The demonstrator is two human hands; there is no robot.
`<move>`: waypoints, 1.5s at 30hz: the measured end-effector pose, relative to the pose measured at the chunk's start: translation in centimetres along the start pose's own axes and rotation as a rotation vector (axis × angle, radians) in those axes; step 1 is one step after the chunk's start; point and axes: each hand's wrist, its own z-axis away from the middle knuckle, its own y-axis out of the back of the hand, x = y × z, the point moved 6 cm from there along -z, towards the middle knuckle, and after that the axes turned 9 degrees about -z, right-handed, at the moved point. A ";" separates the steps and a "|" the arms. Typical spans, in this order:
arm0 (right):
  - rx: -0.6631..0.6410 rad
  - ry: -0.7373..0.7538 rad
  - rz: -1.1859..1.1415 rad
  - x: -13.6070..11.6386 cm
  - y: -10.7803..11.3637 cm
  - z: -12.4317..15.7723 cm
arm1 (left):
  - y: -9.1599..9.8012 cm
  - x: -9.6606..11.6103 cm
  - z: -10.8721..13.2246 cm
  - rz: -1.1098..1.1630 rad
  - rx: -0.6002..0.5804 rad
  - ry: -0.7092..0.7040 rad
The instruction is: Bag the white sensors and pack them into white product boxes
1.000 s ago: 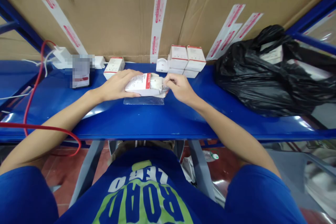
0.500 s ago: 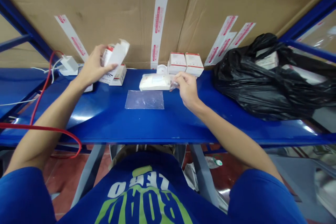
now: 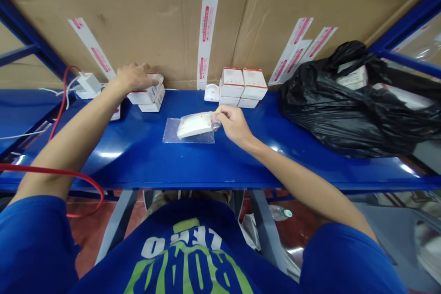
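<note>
My left hand (image 3: 134, 77) is over a small white and red cardboard box (image 3: 144, 96) at the back left, its fingers closed around the top and far side. That box sits on top of another white box (image 3: 153, 104). Between thumb and fingers, my right hand (image 3: 232, 121) pinches the right end of a clear plastic bag with a flat white item (image 3: 195, 125) inside. The bagged item is over a flat clear plastic sheet or sleeve (image 3: 169, 134) on the blue table; whether they touch is unclear.
Stacked white boxes (image 3: 243, 83) and a small round-topped white device (image 3: 212, 93) stand against the cardboard wall. A black plastic bag (image 3: 330, 110) with boxes lies right. At left are a white plug adapter (image 3: 90, 83) and a red cable (image 3: 79, 174).
My left hand has lowered the box with its open flap onto the other box. My right hand has brought the bagged white item nearer, over the clear plastic piece.
</note>
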 end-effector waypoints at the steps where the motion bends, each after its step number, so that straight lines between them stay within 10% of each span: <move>1: -0.008 0.005 0.003 0.0 -0.1 0.0 | -0.2 -0.2 -0.7 0.032 0.019 -0.009; 8: -0.077 0.002 0.016 0.3 -0.6 0.3 | 0.2 -0.1 0.5 0.225 0.285 -0.084; 11: -0.107 0.022 0.039 0.3 -0.7 0.3 | 0.0 3.0 5.2 0.337 0.440 -0.400; 15: -0.139 0.057 0.023 0.1 -1.1 0.4 | -4.0 7.3 11.0 0.367 0.335 -0.868; 20: -0.176 0.089 -0.035 -0.1 -1.8 0.8 | -7.3 7.8 12.0 0.347 0.302 -0.909; 27: 0.016 -0.056 -0.027 0.7 0.6 -0.2 | -6.7 6.4 11.5 0.355 0.284 -0.872; 45: -0.528 0.035 0.267 0.3 -2.4 1.5 | -7.2 6.7 11.6 0.341 0.266 -0.934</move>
